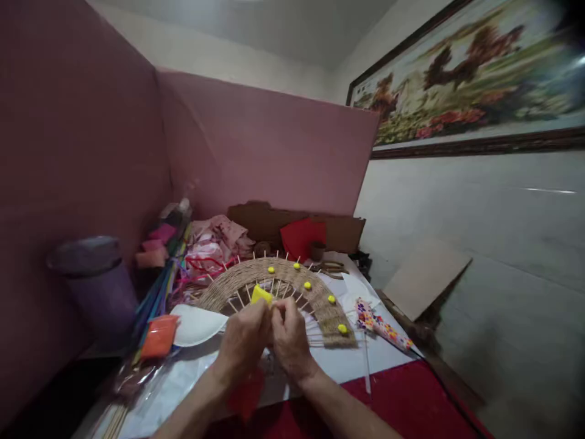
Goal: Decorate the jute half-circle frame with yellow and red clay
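My left hand (247, 335) and my right hand (291, 338) meet at the fingertips over the near middle of the table. A soft yellow piece (261, 294) sticks up from my left fingers. The right fingers are pinched together against the left ones; what they grip is hidden. Just beyond lies a woven half-ring of brown twine (228, 283) on thin wooden sticks, whose ends stick out along both curved edges. Several small yellow blobs (331, 299) sit along its top and right side.
A flower-patterned glue gun (384, 329) with a cord lies right. Pliers (333, 267) lie behind the half-ring. Left are an orange packet (159, 336), a white curved piece (196, 325) and pink cloth (219, 238). A bin (98, 286) stands far left; red cloth (411, 396) covers the near edge.
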The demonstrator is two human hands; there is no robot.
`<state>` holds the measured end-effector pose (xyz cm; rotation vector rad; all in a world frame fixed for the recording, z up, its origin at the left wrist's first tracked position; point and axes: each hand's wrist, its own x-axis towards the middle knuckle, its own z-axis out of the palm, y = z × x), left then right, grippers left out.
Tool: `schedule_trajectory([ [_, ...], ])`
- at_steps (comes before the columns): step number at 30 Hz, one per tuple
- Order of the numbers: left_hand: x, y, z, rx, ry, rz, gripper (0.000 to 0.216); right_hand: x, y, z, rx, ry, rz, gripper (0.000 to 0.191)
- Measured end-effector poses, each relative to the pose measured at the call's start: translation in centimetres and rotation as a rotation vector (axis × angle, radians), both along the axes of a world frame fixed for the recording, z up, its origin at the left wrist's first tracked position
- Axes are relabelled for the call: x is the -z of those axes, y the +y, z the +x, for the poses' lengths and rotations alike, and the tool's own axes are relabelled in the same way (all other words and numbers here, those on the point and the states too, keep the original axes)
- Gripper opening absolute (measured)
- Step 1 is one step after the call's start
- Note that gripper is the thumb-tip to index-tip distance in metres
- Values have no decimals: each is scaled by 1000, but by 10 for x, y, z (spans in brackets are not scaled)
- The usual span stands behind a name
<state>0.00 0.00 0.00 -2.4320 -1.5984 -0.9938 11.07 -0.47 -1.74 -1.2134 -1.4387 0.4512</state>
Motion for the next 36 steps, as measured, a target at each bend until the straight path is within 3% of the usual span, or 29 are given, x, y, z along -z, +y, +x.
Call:
schedule_trajectory([
  [8, -1, 2, 5, 2, -37, -40, 23, 0, 1, -1, 59, -7, -8, 9],
  [15, 3, 7, -3, 83, -47, -82, 22, -5, 6, 2, -121, -46, -33, 11],
  [22, -2, 11, -8, 129, -1, -138, 20, -6, 9, 11, -155, -360, 102, 13],
  [29, -14, 10, -18, 153, -15, -220, 15, -7, 10, 12, -237, -482, 268, 16],
  [36, -10, 10, -12, 152, -215, -195, 20, -4, 5, 5, -46, -571, 330, 15],
])
